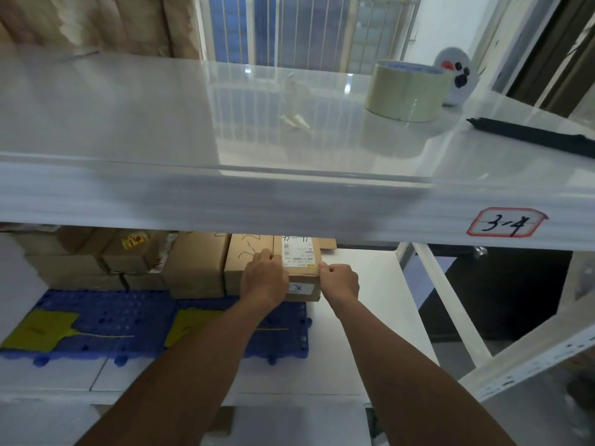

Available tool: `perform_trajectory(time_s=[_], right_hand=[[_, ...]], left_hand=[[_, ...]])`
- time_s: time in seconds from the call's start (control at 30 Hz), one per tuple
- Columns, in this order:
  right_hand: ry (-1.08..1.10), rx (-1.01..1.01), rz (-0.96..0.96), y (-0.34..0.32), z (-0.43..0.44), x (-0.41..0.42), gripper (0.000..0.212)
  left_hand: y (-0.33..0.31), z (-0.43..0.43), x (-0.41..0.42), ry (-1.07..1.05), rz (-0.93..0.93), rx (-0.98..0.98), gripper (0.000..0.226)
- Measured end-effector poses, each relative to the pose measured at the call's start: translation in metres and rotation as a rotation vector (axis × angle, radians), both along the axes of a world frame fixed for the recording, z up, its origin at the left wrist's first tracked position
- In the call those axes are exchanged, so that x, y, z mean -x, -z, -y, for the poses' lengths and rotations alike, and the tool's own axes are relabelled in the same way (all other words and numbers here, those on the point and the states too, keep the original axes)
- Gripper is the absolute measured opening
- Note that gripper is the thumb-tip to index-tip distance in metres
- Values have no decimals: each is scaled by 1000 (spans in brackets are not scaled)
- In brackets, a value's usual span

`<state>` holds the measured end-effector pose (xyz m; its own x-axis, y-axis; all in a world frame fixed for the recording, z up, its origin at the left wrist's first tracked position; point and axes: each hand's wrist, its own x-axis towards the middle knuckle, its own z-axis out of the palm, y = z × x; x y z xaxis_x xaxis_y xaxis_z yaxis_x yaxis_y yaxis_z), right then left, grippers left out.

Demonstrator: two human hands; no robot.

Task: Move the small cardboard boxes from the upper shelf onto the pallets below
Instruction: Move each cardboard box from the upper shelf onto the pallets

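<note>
I am leaning under a white upper shelf (pixel 135 123) whose glossy top is mirroring the barred window (pixel 299 27) behind it. Its front edge is carrying a red-bordered label (pixel 507 225) with handwritten digits. Below, a white floor surface is showing beneath blue plastic pallets (pixel 128 313), and rows of cardboard boxes (pixel 135 262) are sitting along the pallets' far side, with yellow tags (pixel 42 329) lying on the bare blue part nearer me. On the upper shelf, a roll of packing tape (pixel 407 91) is standing near the right end, a white round object (pixel 455 75) just behind it and a black strip (pixel 534 133) lying beside it. I am holding a small cardboard box (pixel 302 272) at the pallet's right edge: my left hand (pixel 265 278) is gripping its left side and my right hand (pixel 339 280) is clenching its right corner.
</note>
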<state>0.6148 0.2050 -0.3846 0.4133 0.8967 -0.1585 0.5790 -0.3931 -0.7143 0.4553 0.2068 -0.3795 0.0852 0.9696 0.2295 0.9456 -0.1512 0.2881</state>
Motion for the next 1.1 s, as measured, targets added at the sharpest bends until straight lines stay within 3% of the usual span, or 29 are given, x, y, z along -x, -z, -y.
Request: perform_trajectory(time_s=[0.6,0.77,1.1], right_hand=[[-19,59,107,-3,5,4,51],[-4,89,283,-16,13,9,54],[-535,-222,660,-82,32,97,47]], left_hand=[[2,4,21,-22,23,-4,30],[-5,10,39,-35,14,25,33],[-64,43,129,-128,-150,150,60]])
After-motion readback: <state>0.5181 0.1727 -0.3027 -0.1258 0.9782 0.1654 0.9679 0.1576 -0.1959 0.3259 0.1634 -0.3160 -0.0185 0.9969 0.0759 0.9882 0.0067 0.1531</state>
